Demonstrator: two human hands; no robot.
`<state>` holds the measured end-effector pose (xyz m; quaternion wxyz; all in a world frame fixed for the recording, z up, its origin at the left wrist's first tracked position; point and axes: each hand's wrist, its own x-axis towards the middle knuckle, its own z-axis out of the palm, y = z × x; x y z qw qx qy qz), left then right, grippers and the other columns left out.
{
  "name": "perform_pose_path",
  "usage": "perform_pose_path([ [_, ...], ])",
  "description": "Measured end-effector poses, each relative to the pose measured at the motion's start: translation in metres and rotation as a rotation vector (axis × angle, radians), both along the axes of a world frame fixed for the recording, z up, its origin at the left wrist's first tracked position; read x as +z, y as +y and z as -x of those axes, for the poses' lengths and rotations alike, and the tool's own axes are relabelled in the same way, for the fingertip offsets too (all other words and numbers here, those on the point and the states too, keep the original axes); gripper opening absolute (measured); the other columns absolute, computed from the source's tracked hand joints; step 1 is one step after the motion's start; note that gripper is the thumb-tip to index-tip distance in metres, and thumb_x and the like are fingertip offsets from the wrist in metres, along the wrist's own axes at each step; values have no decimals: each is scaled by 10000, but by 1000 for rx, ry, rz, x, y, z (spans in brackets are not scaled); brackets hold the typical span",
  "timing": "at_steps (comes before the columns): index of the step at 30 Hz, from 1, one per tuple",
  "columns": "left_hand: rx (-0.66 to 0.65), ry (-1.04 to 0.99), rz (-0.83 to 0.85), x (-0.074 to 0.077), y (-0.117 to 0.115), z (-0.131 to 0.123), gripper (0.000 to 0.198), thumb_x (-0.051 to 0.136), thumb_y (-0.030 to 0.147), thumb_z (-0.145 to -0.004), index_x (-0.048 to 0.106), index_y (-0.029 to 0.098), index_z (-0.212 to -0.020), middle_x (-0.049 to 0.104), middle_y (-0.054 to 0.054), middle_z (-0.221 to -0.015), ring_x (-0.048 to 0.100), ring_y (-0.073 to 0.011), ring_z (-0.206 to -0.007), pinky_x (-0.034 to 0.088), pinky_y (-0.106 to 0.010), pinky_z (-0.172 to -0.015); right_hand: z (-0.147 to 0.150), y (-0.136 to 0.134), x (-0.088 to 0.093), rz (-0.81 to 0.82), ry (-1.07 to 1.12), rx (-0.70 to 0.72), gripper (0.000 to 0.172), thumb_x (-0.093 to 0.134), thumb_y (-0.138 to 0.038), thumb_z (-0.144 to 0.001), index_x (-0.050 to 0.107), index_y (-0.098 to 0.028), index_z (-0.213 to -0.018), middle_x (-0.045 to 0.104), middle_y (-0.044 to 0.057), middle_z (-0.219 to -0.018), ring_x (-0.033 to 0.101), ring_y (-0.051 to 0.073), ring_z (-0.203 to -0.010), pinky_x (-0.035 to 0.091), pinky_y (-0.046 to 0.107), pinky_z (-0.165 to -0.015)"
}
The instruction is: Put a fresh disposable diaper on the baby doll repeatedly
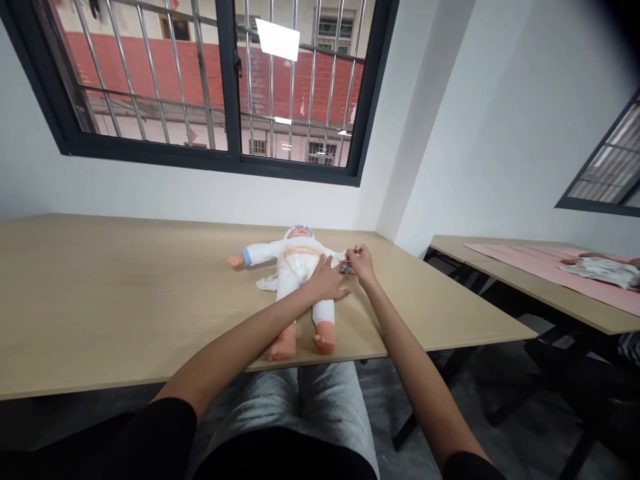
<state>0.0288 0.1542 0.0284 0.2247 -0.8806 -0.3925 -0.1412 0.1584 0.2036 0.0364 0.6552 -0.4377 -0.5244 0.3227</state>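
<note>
A baby doll [289,280] in white clothing with blue cuffs lies on its back on the table, its bare feet towards me. A white diaper [301,261] with a coloured band is around its hips, and a loose white flap [267,284] sticks out at the left. My left hand [327,280] lies over the diaper's right side with its fingers spread. Close beside it, my right hand [361,263] is closed in a pinch near the doll's sleeve. White material shows by its fingertips, but I cannot tell what it grips.
The wooden table [125,287] runs along the wall under a barred window [230,160]. To the right stands a second table [525,287] with a pink mat [545,270]. On that mat lies another doll [600,270] in patterned clothing. Table legs are below.
</note>
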Motion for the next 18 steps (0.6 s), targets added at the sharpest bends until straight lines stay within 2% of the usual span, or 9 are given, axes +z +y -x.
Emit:
perform_pose_path([
  [4,0,-11,-25,4,-4,0,516,448,570,-827,622,217,-1162,541,-85,-1298,321,-429,-1273,205,-575,-1025,-2,4,-4,36,-10,-57,198,504,-203,-644,328,-237,-730,465,-98,-507,556,119,-492,460,216,-471],
  [7,-51,-9,-69,7,-7,2,516,435,562,-844,620,201,-1162,583,-79,-1245,290,-419,-1295,187,-555,-1042,-6,8,-7,111,-38,-114,198,509,-198,-646,333,-237,-726,478,-85,-510,562,130,-481,446,215,-433],
  [10,-85,19,-88,9,-8,2,484,405,538,-871,646,183,-1093,620,-101,-1173,397,-376,-1223,247,-518,-1009,-8,12,-8,142,-22,-118,214,515,-183,-645,326,-239,-726,476,-84,-510,560,129,-472,442,213,-415],
  [13,-76,36,-59,10,-9,1,438,408,504,-882,657,173,-1023,655,-117,-1064,527,-311,-1059,344,-456,-914,-7,11,-7,151,22,-88,223,510,-170,-646,317,-242,-731,472,-89,-512,564,127,-471,460,219,-420],
  [18,-56,46,9,12,-10,1,390,431,487,-873,664,183,-943,665,-107,-1002,572,-258,-975,369,-407,-861,-2,4,-3,75,112,21,245,510,-163,-634,306,-241,-746,457,-113,-508,557,108,-469,524,250,-490],
])
